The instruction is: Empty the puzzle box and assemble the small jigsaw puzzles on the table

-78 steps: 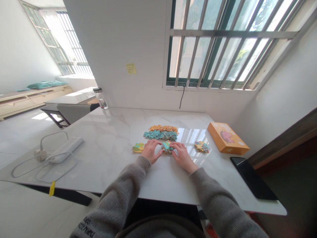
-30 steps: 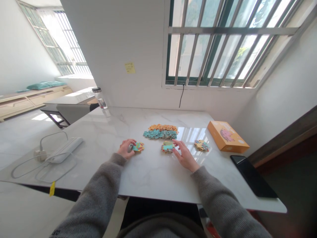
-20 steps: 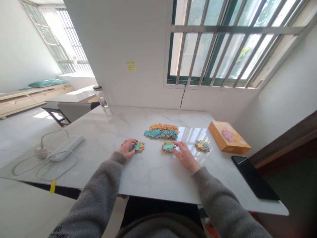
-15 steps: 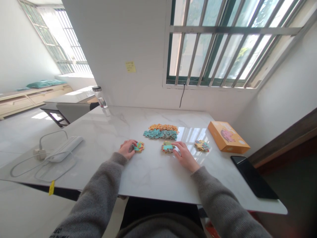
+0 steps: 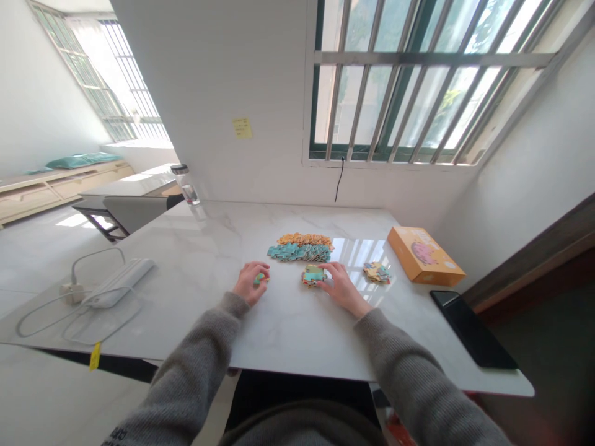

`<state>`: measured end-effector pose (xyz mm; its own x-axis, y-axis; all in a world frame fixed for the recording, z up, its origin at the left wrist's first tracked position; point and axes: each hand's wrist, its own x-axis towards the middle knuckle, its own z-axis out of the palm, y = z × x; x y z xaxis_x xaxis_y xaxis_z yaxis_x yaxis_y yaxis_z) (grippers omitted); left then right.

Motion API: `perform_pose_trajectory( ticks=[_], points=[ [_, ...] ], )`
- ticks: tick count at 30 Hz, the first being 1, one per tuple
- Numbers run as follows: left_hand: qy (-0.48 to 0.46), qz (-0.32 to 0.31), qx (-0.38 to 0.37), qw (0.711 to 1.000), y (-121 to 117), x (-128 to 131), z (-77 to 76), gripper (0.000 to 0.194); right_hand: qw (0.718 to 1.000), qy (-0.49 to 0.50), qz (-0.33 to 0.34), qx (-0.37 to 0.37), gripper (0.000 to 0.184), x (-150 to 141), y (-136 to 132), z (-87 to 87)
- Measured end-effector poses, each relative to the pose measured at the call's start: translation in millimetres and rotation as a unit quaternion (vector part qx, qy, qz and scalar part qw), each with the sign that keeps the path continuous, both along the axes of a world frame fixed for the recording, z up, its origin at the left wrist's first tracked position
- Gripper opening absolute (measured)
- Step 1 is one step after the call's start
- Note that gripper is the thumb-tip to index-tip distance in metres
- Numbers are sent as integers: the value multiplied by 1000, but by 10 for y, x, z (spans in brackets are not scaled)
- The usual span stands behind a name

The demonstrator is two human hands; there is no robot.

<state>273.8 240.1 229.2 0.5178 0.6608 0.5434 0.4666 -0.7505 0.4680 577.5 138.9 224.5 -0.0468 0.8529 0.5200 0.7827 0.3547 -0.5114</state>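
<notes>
The inside of the orange box (image 5: 425, 255) is out of sight; the contents of the clear bottle (image 5: 188, 187) are hard to make out. On the table (image 5: 297, 331), the left hand (image 5: 251, 282) curves over the left puzzle pile (image 5: 259, 279), mostly hiding it. The right hand (image 5: 344, 288) has thumb and fingers parted at the right end of the middle puzzle pile (image 5: 313, 276). Whether either grips, I cannot tell.
</notes>
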Motion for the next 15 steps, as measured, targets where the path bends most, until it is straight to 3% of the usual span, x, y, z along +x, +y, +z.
perform_pose_trajectory(
  ticks=[8,15],
  points=[
    [36,-108,12,993,-256,788,114,48,999,6,16,29,45,-23,-74,104],
    [11,-137,-10,990,-262,848,-17,42,998,1,57,28,52,-83,-159,134]
  ],
)
